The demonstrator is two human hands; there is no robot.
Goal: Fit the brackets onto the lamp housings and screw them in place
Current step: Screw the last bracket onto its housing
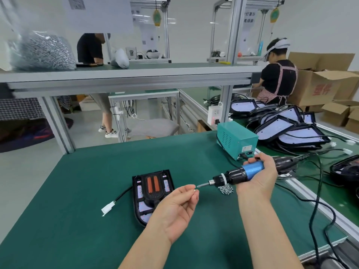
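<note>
Head view: screw meeting the driver bit, just right of the lamp housing.
I see the lamp housing [144, 214] lying flat with a bracket [153, 184] resting on it. My left hand [178, 206] pinches a small screw [194, 190] at the tip of the electric screwdriver [250, 172], which my right hand [260, 177] grips round its barrel. I judge the screw could slip off the bit and drop, or go in crooked. On the green worktop [87, 171], loose screws [226, 189] lie under the driver, with a teal power box [237, 139] and stacked housings [291, 129] further right.
</note>
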